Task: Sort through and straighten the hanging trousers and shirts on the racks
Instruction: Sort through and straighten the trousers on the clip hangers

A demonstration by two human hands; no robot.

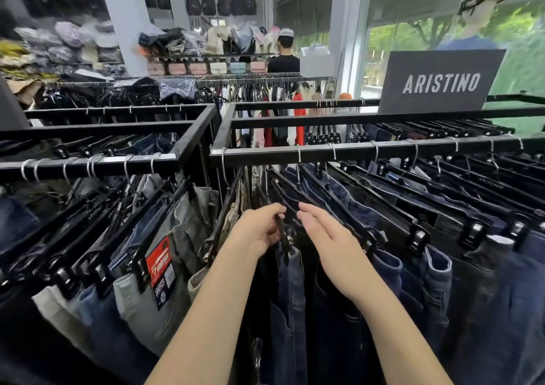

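In the middle of the frame the left hand pinches a stiff black plastic clip hanger holding heavy, floppy dark blue jeans, while the right hand is open beside it.

Shop; window bright, shelf behind.

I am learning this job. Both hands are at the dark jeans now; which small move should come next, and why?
Probably slide the gripped hanger leftward along the rail. The left hand pinches it, the right hand is open beside it, and the jeans hang crowded there.
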